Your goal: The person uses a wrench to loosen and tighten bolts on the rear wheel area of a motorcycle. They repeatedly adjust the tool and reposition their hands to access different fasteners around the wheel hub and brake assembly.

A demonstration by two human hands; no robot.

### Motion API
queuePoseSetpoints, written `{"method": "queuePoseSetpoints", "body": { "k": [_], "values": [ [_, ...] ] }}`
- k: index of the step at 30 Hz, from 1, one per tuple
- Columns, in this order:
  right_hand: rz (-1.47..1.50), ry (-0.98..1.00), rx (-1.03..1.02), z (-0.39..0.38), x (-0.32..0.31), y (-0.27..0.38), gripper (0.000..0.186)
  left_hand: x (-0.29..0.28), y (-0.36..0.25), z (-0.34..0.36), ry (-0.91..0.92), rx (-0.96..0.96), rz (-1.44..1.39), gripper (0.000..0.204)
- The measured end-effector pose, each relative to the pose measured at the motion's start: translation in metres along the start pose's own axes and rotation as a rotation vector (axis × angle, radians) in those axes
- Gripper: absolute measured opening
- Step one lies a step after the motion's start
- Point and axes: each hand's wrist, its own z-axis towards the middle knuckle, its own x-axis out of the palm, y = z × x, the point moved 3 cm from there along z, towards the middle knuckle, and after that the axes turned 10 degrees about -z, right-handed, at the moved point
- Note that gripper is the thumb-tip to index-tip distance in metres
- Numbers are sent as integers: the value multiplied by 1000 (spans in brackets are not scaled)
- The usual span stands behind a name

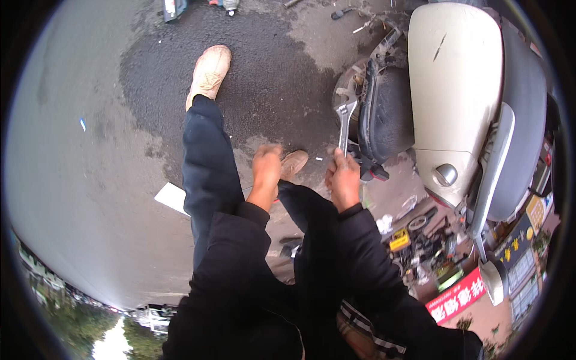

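1. A silver adjustable wrench [344, 129] is held just left of the scooter's dark rounded part [389, 114], head pointed away from the body. The head is overlapped with grimy parts behind it; whether they are touched cannot be told.
2. The wrench is gripped near its handle's end by the right hand [345, 181], thumb and fingers clamped on it; the head is thereby left free and, it may be judged, good leverage is kept.
3. The left hand [266, 169] is held apart from the wrench, above the near shoe [294, 163], fingers curled. Whether anything is enclosed cannot be told; it is perhaps held there for balance.
4. The cream scooter panel [455, 78] is seen on the right, within the right hand's side of reach.
5. The far shoe [211, 69] is planted on dark, damp-looking ground [270, 66], the legs spread, presumably for steadiness.
6. A white flat sheet [173, 198] is laid beside the left leg.
7. A yellow box [399, 239] is set among clutter [429, 255] at the lower right, seemingly kept off to one side.
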Motion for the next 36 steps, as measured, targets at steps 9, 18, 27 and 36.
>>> {"method": "queuePoseSetpoints", "body": {
  "k": [9, 18, 27, 36],
  "values": [
    [-2, -248, -114, 61, 34, 5, 26, -27, -106, -5, 301, 282, 227, 20],
    [-200, -423, -296, 86, 55, 0, 37, -33, -117, 12, 256, 475, 455, 19],
    [-277, -526, -427, 97, 69, -17, 37, 46, -100, -7, 450, 503, 371, 17],
    [-66, -580, -316, 95, 93, -24, 34, 100, -121, 80, 430, 552, 762, 25]
  ]
}}
